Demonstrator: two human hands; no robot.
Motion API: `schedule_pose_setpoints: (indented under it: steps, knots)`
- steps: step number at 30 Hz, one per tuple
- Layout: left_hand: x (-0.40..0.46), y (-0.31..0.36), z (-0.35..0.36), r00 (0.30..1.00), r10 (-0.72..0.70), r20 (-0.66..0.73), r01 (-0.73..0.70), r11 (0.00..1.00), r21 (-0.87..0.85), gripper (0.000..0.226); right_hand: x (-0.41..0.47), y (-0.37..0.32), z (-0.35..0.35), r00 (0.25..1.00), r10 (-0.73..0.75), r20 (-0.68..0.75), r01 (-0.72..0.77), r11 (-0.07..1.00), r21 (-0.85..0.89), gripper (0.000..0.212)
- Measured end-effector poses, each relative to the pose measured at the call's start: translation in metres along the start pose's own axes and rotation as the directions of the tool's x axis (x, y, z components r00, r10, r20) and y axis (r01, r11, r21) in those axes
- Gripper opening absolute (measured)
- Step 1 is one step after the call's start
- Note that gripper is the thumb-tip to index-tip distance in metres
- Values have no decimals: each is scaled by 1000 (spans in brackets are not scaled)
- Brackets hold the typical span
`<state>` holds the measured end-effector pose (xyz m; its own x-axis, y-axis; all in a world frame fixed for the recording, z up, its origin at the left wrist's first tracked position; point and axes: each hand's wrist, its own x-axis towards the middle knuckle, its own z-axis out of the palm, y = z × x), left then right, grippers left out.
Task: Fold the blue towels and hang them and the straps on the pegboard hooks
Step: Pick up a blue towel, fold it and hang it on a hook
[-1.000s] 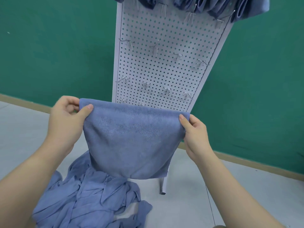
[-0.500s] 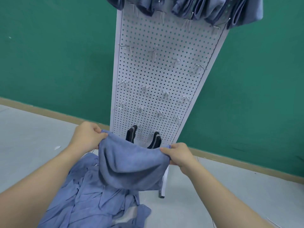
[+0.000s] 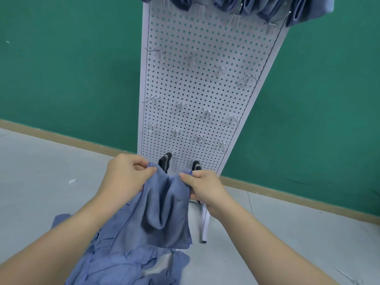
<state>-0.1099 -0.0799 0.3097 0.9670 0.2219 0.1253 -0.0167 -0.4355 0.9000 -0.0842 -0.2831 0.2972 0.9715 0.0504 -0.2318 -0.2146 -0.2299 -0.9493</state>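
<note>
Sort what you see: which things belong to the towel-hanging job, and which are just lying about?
Job: blue towel held by left hand and right hand; towel pile; pegboard; hooks; black straps; hung towels.
Lying about: white scrap on floor.

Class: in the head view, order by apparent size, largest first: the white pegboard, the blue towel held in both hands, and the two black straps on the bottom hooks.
1. pegboard
2. blue towel
3. The two black straps look alike; unranked between themselves.
</note>
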Motion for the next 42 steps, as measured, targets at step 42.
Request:
schedule_pose_setpoints:
  steps: [42]
  knots:
    - [-7,5,19,970,237,55,-227,963,-144,24,-31,-25,36,928,-370,-38,343,891,-297,49]
